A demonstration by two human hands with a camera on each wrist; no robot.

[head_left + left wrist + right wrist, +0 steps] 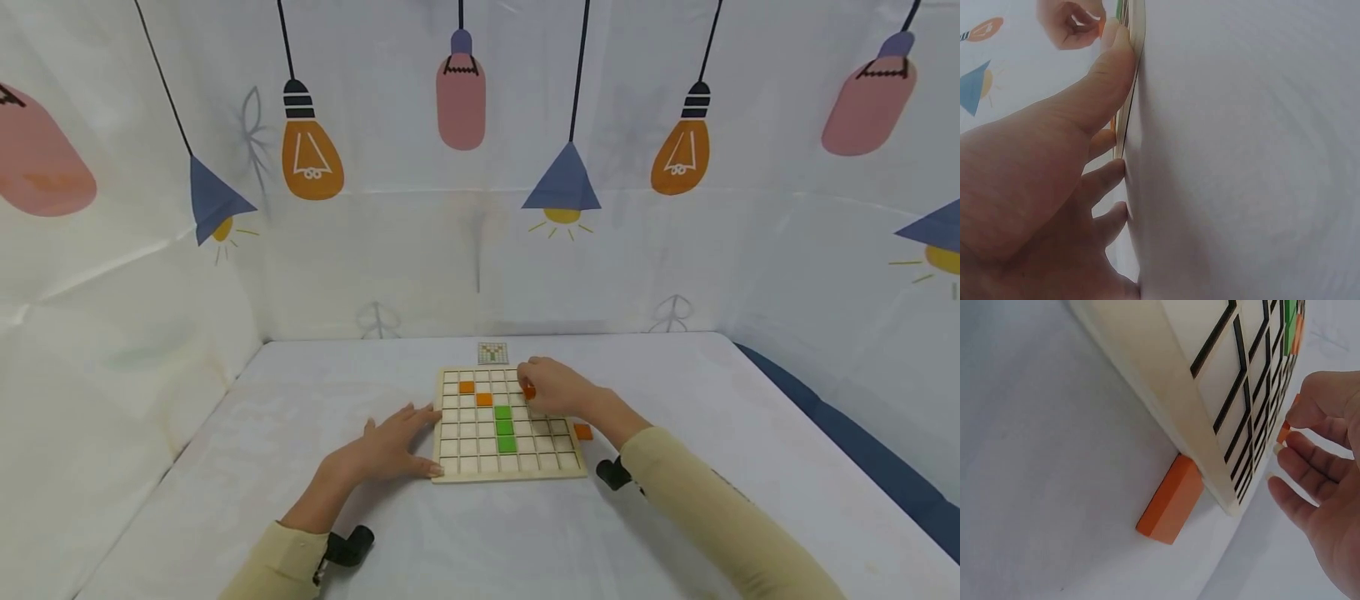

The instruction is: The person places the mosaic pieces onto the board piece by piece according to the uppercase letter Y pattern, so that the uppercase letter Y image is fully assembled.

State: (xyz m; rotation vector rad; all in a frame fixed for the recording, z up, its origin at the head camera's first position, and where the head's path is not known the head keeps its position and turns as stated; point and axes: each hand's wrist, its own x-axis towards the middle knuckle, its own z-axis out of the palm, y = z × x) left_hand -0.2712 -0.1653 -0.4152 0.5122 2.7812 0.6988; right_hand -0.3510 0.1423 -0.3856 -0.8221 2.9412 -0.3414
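Observation:
A wooden grid board [468, 447] with pale squares lies on the white table. Two orange tiles, the upper one [467, 387] and the lower one [483, 400], step down diagonally to a column of three green tiles [505, 427]. My left hand [386, 443] rests with spread fingers along the board's left edge, the thumb near its lower corner. Over the upper right squares, my right hand [558, 388] pinches an orange tile [1283, 432] between thumb and fingertips. Another orange tile [1171, 503] lies on the table against the board's right edge.
A small pattern card [492, 353] showing a coloured grid lies just behind the board. The white table [337, 375] meets a white curtain [420, 242] printed with lamps at the back. Dark blue fabric [847, 433] runs beyond the table's right edge.

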